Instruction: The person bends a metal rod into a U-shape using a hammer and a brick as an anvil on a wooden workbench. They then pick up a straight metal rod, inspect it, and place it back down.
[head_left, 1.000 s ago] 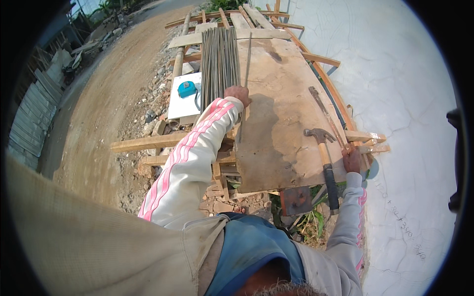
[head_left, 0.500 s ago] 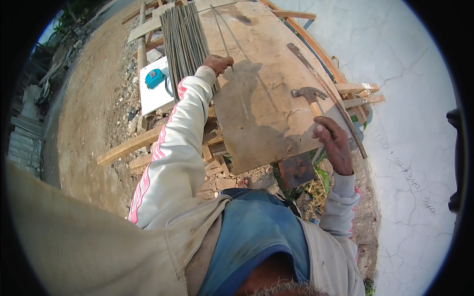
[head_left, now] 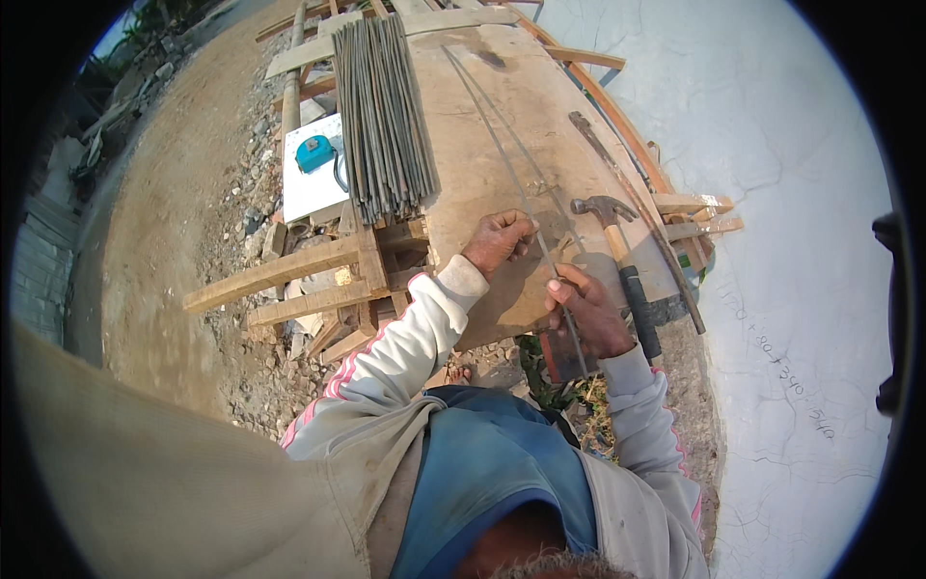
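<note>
A thin steel rod (head_left: 502, 145) slants down the plywood board (head_left: 463, 96) toward me, and its near end pokes out past the board's front edge. My right hand (head_left: 593, 311) is closed around the rod near that end, thumb on top. Farther up the rod, my left hand (head_left: 500, 241) is curled with its fingertips at the rod, seemingly pinching it. Just right of my right hand lies a claw hammer (head_left: 615, 241), with a wooden shaft and black grip, touched by neither hand.
Left on the board lies a thick bundle of steel rods (head_left: 381, 121). Beside it a teal tape measure (head_left: 314, 152) rests on a white panel (head_left: 304, 198). A long dark bar (head_left: 637, 207) lies along the right side, near a pale cracked wall (head_left: 791, 241). Timber beams (head_left: 280, 275) jut out left.
My left hand has come nearer and rightward, drawing the rod toward me. My right hand has left the hammer's handle, moved left and closed on the rod.
</note>
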Available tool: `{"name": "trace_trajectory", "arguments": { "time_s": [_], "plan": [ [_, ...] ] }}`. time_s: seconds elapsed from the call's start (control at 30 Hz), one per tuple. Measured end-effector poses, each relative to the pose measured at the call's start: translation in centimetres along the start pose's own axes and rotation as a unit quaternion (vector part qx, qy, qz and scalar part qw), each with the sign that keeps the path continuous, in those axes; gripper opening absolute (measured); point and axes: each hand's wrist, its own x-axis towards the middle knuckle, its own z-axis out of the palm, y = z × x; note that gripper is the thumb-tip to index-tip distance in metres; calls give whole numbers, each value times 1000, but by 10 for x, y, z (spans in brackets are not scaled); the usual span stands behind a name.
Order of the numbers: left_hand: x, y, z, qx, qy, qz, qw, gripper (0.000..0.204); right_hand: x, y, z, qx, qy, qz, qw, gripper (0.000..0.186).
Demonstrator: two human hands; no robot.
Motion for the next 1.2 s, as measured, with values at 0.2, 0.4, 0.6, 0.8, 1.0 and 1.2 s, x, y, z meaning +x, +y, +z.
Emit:
{"name": "trace_trajectory", "arguments": {
  "time_s": [0.2,0.4,0.6,0.8,1.0,1.2],
  "plan": [
    [10,0,14,-119,40,0,992,27,-50,11,-13,-14,22,-6,1000,35],
    [21,13,22,-193,104,23,975,43,-122,32,-41,-121,27,-84,989,35],
    [4,9,50,-211,93,40,972,62,-170,36,-76,-334,51,-79,938,37],
    [-19,-2,60,-239,109,47,964,66,-196,41,-94,-359,35,-132,923,35],
    [-41,-9,67,-219,119,61,966,67,-205,39,-121,-282,-23,-60,957,32],
    [-58,2,62,-185,149,107,965,69,-218,47,-142,-253,-43,-65,964,32]
  ]
}}
